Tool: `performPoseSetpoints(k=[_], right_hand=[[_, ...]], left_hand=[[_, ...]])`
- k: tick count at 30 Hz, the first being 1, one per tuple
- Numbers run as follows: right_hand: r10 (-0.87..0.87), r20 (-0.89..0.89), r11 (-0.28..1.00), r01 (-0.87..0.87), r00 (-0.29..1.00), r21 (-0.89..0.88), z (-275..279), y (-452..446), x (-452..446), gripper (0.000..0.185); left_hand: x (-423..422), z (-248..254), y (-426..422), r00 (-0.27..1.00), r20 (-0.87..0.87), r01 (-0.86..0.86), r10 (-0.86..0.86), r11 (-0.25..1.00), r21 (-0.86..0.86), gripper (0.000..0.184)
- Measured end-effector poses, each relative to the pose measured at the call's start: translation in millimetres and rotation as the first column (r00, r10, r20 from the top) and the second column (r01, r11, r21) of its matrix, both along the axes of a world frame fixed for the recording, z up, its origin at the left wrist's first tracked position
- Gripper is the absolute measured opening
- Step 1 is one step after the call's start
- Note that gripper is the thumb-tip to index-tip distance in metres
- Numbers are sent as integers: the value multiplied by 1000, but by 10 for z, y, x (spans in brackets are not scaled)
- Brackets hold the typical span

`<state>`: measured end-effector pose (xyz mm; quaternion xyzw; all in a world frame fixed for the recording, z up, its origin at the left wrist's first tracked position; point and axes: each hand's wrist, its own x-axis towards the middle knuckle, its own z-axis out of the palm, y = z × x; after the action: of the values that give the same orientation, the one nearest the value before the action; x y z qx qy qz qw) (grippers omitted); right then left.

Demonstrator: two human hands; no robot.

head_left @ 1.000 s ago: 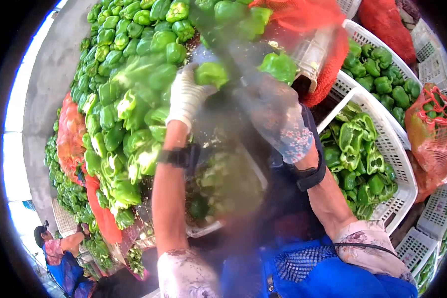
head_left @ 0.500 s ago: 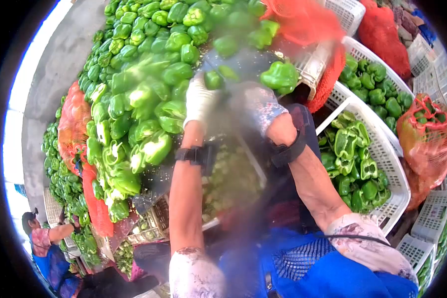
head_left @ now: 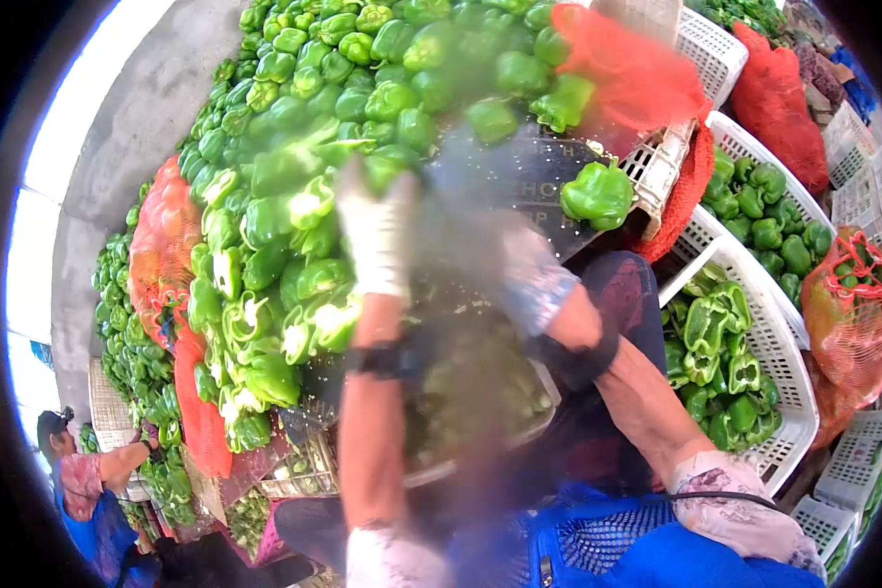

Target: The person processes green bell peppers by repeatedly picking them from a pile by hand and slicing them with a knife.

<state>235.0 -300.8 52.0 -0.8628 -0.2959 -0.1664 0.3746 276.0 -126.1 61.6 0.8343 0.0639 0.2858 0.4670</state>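
Observation:
My left hand [head_left: 374, 230], in a white glove, reaches to the edge of a heap of green bell peppers [head_left: 265, 265], many of them cut open. Its fingers look blurred but apart, beside a green pepper [head_left: 390, 165]; I make out nothing held in them. My right hand [head_left: 531, 260], in a patterned glove, is over the dark board [head_left: 519, 181] in front of me. A smudge across the view hides its fingers and anything in them. One whole bell pepper [head_left: 598, 195] sits at the board's right side.
White crates to my right hold cut peppers [head_left: 720, 343] and whole peppers [head_left: 769, 211]. A red mesh bag [head_left: 632, 69] lies beyond the board; a filled mesh bag [head_left: 853, 314] stands far right. Another person [head_left: 93, 480] works at lower left beside more peppers.
My left hand has moved left and nearer, away from the small pepper piece it was beside, to the heap's edge. My right hand has shifted slightly nearer. The whole view has tilted a little.

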Motion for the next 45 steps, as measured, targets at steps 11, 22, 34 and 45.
performPoseSetpoints(k=[11, 22, 34, 45], right_hand=[[-224, -77, 955, 234, 972, 184, -167, -228, 482, 24], [-303, -114, 877, 324, 946, 355, 137, -597, 536, 42], [-179, -231, 973, 208, 956, 104, 370, -862, -233, 44], [-111, -54, 958, 93, 992, -272, -40, -512, 59, 25]], left_hand=[[1422, 508, 397, 938, -345, 218, 42, 702, 678, 57], [2035, -59, -100, 910, -379, 206, 171, 605, 769, 55], [233, -511, -445, 921, -269, 178, -281, 919, -351, 35], [154, -623, -552, 987, -148, -30, 62, 978, 209, 36]])
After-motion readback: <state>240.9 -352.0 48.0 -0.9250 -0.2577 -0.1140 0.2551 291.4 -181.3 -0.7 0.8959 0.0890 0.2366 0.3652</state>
